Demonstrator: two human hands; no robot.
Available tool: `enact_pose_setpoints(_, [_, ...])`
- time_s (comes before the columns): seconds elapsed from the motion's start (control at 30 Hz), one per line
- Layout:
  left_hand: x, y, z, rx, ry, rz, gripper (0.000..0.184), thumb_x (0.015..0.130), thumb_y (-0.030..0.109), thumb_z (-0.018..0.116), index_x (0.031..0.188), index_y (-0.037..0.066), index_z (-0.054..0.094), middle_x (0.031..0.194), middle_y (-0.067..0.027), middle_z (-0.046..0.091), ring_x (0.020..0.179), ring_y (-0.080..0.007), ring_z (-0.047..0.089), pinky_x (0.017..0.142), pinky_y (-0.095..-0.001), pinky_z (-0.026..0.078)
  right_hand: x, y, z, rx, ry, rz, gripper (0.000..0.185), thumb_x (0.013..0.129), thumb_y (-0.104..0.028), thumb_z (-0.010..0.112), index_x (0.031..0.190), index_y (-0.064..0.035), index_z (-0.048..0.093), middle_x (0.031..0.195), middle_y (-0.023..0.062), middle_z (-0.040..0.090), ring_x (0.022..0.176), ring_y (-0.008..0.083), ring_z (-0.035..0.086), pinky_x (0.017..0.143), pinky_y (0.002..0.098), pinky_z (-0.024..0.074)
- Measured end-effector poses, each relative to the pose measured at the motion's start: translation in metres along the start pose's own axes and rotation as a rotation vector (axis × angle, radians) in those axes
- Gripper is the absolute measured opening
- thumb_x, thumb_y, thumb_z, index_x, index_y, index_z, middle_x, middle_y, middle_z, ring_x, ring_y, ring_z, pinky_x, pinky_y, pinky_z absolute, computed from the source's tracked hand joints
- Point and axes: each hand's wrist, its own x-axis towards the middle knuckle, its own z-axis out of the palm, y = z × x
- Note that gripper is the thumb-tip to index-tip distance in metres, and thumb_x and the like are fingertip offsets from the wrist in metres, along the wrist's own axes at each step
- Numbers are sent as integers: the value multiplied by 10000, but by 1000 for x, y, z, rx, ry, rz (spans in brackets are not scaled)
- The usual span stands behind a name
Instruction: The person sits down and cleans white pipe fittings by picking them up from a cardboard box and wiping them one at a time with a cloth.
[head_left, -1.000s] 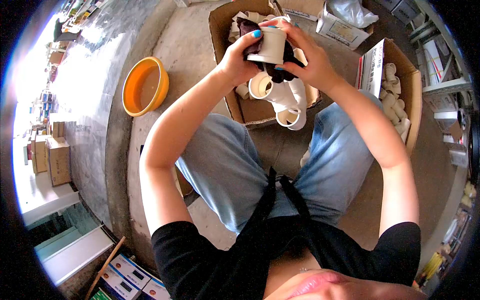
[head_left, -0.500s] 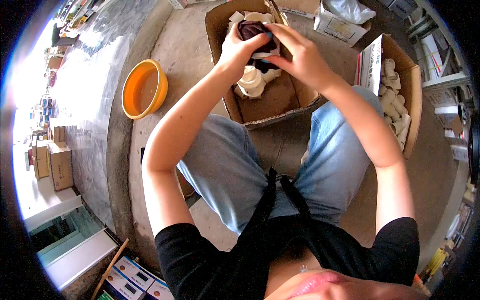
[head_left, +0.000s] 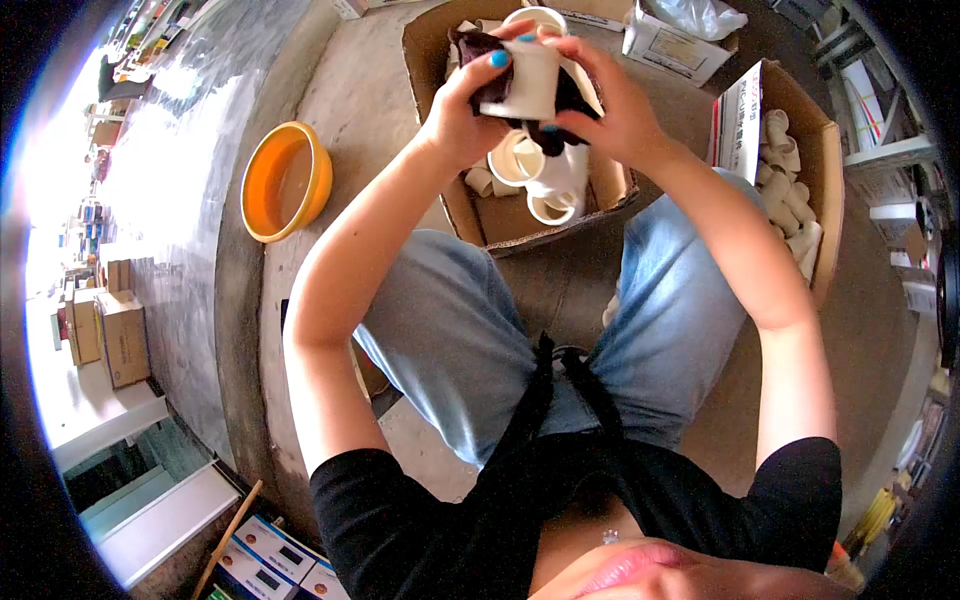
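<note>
A white plastic pipe fitting [head_left: 533,82] is held up between my two hands over an open cardboard box [head_left: 520,240]. My left hand [head_left: 468,105] grips its left side, with a dark cloth [head_left: 490,80] bunched under the fingers. On the right side, my right hand [head_left: 615,105] is closed round the fitting and another part of the dark cloth. Below them hang or lie further white pipe openings [head_left: 515,160]; whether they join the held piece is hard to tell. Smaller fittings [head_left: 480,181] lie inside the box.
An orange basin [head_left: 322,185] stands on the floor at the left. To the right is a cardboard box [head_left: 828,200] of white fittings [head_left: 790,195]. A white carton [head_left: 675,52] with a plastic bag [head_left: 700,14] stands at the back. Shelves line the right edge.
The fitting has been turned in my hands since half a second ago, so its white side and lower openings show again. The dark cloth no longer covers its near end.
</note>
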Motion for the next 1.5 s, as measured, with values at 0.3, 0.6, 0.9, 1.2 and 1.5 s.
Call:
enact_pose_setpoints(0.3, [7, -10, -15, 720, 544, 160, 422, 693, 173, 688, 1026, 4, 490, 892, -81, 573, 782, -152, 580, 709, -306, 491, -1, -6, 17, -292, -1, -2, 660, 707, -155, 688, 1275, -57, 367, 1227, 188, 450, 1126, 343, 452, 953, 375, 371])
enact_pose_setpoints(0.6, [-5, -7, -16, 55, 288, -114, 411, 847, 355, 533, 1102, 35, 497, 997, -99, 577, 907, -209, 577, 807, -361, 474, -8, 12, 17, 57, -16, 95, 724, 698, -209, 725, 1289, -74, 329, 1218, 178, 479, 1131, 308, 484, 943, 367, 394])
enact_pose_setpoints(0.9, [-4, -6, 1, 435, 305, 57, 394, 788, 220, 628, 1087, 6, 488, 974, -88, 579, 853, -158, 582, 742, -296, 495, -6, 11, 12, -121, -16, 16, 759, 687, -225, 729, 1300, -67, 311, 1252, 187, 442, 1153, 314, 459, 967, 368, 372])
enact_pose_setpoints(1.2, [4, -13, -20, 1049, 502, 239, 511, 616, 252, 724, 979, -26, 496, 857, -84, 581, 780, -131, 567, 693, -264, 478, -4, -8, 10, -354, -92, -17, 633, 718, -106, 665, 1273, -39, 367, 1186, 221, 487, 1047, 367, 516, 883, 390, 443])
enact_pose_setpoints(1.5, [-6, -5, -14, 296, 292, -29, 420, 828, 368, 552, 1064, 22, 515, 953, -100, 593, 833, -201, 598, 751, -329, 493, -10, 1, 11, -137, -114, 101, 688, 692, -206, 711, 1271, -73, 363, 1168, 174, 522, 1036, 345, 539, 857, 388, 448])
